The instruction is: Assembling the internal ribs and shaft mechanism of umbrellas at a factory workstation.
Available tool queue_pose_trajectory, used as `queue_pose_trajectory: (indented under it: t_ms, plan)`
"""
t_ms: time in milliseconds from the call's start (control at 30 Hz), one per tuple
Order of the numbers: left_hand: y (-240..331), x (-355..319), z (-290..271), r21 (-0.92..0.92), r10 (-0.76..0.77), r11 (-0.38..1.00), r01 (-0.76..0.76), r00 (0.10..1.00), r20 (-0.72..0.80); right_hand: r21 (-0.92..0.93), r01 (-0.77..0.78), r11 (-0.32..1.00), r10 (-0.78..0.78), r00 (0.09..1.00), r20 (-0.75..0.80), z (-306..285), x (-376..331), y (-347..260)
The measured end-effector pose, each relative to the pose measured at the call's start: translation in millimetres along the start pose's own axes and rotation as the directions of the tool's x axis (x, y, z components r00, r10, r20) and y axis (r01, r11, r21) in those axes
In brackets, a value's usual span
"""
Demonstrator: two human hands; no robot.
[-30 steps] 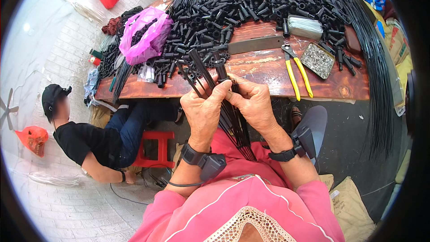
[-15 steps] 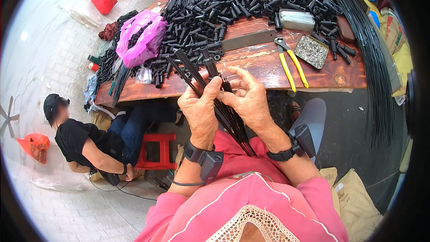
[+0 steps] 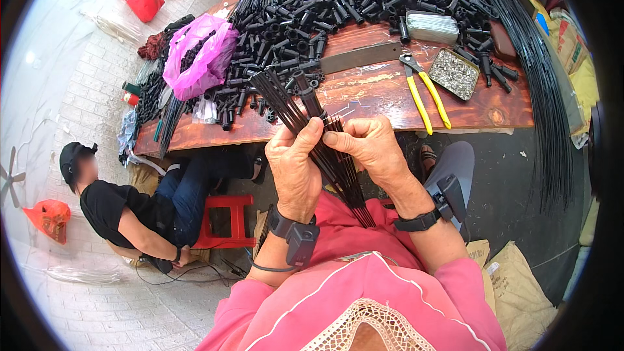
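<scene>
My left hand [image 3: 294, 168] is closed round a bundle of thin black rods [image 3: 278, 99] that look like umbrella ribs. Their lower ends run down to my lap, while the upper ends fan out above the thumb. A black ridged plastic tube [image 3: 311, 99] stands up from the same grip. Close against the bundle's right side, my right hand [image 3: 377, 149] has thumb and forefinger pinched at the rods. Short thin silvery wires [image 3: 342, 112] stick out just above its fingertips. Exactly what lies between those fingertips is hidden.
On the wooden table [image 3: 377, 101] lie yellow-handled pliers [image 3: 424, 94], a flat metal bar [image 3: 361, 58], a tin of small metal pieces [image 3: 454, 73] and heaped black plastic tubes [image 3: 286, 45]. A pink bag [image 3: 200, 55] stands left. Long black rods [image 3: 543, 104] hang over the right edge. A person [image 3: 133, 218] sits at left.
My right hand has shifted slightly right and down, its fingers folding in closer. The silvery wires now show more clearly. My left hand keeps its hold, a little lower.
</scene>
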State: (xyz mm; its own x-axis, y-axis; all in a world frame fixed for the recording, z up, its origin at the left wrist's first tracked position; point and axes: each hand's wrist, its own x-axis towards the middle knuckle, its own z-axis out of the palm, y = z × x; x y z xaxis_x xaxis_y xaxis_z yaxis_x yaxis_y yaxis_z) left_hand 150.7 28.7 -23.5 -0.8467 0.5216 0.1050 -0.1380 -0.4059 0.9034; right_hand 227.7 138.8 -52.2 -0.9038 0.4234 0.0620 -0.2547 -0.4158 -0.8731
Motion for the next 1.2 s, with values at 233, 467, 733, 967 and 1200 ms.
queue_pose_trajectory:
  t_ms: [233, 467, 733, 967, 1200]
  plan:
    - [1.6, -3.2, -3.6, -0.124, -0.050, 0.991, 0.050, 0.999, 0.007, 0.022, -0.039, 0.999, 0.040, 0.999, -0.022, 3.8, -3.4, 2.3]
    - [6.3, 1.6, -11.1, -0.094, -0.035, 0.995, 0.042, 0.996, 0.077, 0.076, -0.052, 0.996, 0.053, 0.999, -0.011, 8.5, -1.0, 5.0]
    - [4.7, 1.4, -17.1, -0.080, -0.028, 0.996, 0.033, 0.998, 0.059, 0.050, -0.143, 0.988, 0.142, 0.990, 0.019, 9.2, 3.8, 5.3]
    - [3.5, 1.3, -24.8, -0.095, -0.040, 0.995, 0.043, 0.998, 0.038, 0.054, -0.178, 0.983, 0.177, 0.984, 0.025, 11.0, 6.0, 12.4]
    - [-4.1, 6.1, -28.8, -0.039, 0.008, 0.999, -0.009, 1.000, -0.030, -0.030, -0.106, 0.994, 0.106, 0.994, -0.008, 19.8, 7.5, 8.2]
